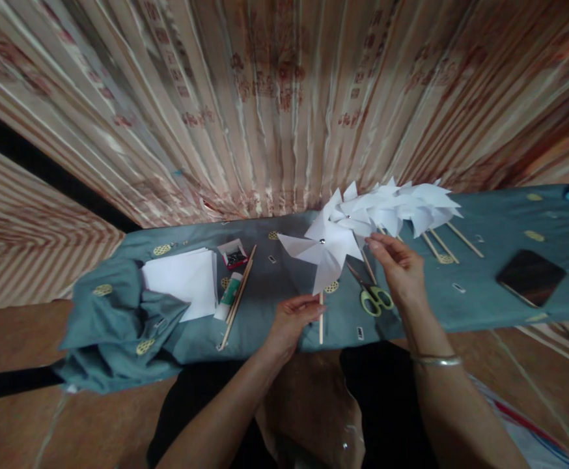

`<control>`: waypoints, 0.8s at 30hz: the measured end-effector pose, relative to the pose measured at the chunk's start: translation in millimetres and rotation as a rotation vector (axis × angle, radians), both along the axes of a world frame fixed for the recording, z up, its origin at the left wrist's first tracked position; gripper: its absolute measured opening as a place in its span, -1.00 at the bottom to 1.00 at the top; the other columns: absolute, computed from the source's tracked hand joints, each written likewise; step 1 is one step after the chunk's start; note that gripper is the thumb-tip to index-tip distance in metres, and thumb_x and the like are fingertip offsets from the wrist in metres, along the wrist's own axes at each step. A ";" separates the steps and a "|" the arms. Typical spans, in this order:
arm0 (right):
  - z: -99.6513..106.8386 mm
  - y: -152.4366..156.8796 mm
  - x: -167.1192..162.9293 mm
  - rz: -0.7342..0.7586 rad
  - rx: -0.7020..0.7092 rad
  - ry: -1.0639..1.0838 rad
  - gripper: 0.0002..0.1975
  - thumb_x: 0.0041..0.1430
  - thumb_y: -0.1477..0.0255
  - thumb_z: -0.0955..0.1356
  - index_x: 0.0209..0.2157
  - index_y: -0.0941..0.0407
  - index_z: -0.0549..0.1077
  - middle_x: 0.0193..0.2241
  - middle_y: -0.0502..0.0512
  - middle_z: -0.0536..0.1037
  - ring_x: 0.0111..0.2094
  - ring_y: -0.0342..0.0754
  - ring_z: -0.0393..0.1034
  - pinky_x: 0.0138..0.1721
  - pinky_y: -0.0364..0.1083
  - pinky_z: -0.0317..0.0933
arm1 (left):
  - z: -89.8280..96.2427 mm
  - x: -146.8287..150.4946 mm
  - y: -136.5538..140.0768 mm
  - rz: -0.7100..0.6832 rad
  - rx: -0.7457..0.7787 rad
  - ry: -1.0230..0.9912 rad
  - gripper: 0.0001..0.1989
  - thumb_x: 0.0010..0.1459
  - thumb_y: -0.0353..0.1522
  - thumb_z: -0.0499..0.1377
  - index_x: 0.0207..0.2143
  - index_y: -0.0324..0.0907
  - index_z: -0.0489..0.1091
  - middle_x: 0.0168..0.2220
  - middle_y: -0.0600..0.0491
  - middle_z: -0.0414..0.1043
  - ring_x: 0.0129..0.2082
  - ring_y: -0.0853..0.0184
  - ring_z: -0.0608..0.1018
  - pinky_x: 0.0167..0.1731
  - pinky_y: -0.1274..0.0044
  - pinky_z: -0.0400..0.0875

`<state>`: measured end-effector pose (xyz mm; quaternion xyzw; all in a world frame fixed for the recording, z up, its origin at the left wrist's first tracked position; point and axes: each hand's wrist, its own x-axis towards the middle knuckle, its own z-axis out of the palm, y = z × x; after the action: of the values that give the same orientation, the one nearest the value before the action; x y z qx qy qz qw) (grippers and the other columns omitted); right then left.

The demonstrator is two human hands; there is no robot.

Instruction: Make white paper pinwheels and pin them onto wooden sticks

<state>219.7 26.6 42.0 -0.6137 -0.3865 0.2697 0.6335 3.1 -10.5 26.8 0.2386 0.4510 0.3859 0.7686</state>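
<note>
A white paper pinwheel (331, 251) with a silver pin at its centre stands upright on a thin wooden stick (321, 324). My left hand (291, 322) grips that stick between thumb and fingers, below the paper blades. To the right, my right hand (398, 266) has its thumb and fingertips brought together beside the tip of a blade; whether they pinch the paper cannot be made out. Scissors (373, 299) with yellow-green handles lie between the hands. Behind them, several finished pinwheels (411, 202) overlap in a row, their sticks pointing toward me.
On the left of the cloth-covered table (284, 339) lie a stack of white paper (181, 277), a small red box of pins (234, 254), a glue stick (228, 296) and loose wooden sticks (239, 293). A dark phone (531, 277) rests at the right. A pleated curtain (275, 117) hangs behind.
</note>
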 end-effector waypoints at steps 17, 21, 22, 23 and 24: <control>-6.3 4.4 5.3 0.164 -0.162 0.053 -0.56 -0.30 0.08 0.59 -0.39 0.05 0.59 -0.52 0.02 0.60 -0.51 -0.08 0.39 -0.43 -0.04 0.30 | -4.1 -2.9 -0.6 -0.053 0.043 0.015 -0.64 -0.39 -0.28 0.54 -0.44 -0.19 0.64 -0.49 0.03 0.58 -0.51 0.43 0.48 -0.37 0.55 0.33; -5.0 2.1 0.8 0.168 -0.189 0.061 -0.57 -0.30 0.06 0.58 -0.42 0.05 0.58 -0.56 -0.01 0.56 -0.54 -0.10 0.36 -0.48 -0.07 0.27 | -5.0 -1.9 1.3 -0.025 0.048 0.033 -0.63 -0.41 -0.27 0.54 -0.46 -0.20 0.63 -0.49 0.01 0.59 -0.52 0.42 0.48 -0.40 0.56 0.35; -4.2 1.3 -0.7 0.166 -0.198 0.072 -0.57 -0.31 0.07 0.59 -0.43 0.05 0.58 -0.57 -0.02 0.55 -0.55 -0.11 0.35 -0.49 -0.07 0.26 | -5.1 -1.7 1.7 -0.022 0.048 0.033 -0.63 -0.41 -0.27 0.54 -0.46 -0.20 0.63 -0.49 0.01 0.59 -0.52 0.43 0.48 -0.40 0.56 0.35; -3.3 0.6 -2.3 0.165 -0.208 0.090 -0.56 -0.33 0.07 0.59 -0.44 0.05 0.57 -0.58 -0.03 0.54 -0.55 -0.11 0.35 -0.49 -0.07 0.26 | -5.2 -1.6 2.1 -0.019 0.047 0.033 -0.62 -0.42 -0.27 0.54 -0.46 -0.21 0.63 -0.49 0.01 0.58 -0.52 0.43 0.48 -0.40 0.57 0.35; -2.3 0.0 -3.9 0.166 -0.219 0.112 -0.55 -0.36 0.06 0.60 -0.45 0.06 0.57 -0.58 -0.02 0.54 -0.56 -0.11 0.34 -0.50 -0.07 0.26 | -5.3 -1.5 2.5 -0.014 0.043 0.031 -0.62 -0.43 -0.27 0.55 -0.46 -0.21 0.63 -0.49 0.01 0.58 -0.51 0.44 0.48 -0.40 0.57 0.35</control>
<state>215.9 26.5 39.6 -0.6293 -0.3682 0.3954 0.5586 1.6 -8.0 21.5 0.2643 0.4527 0.3865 0.7588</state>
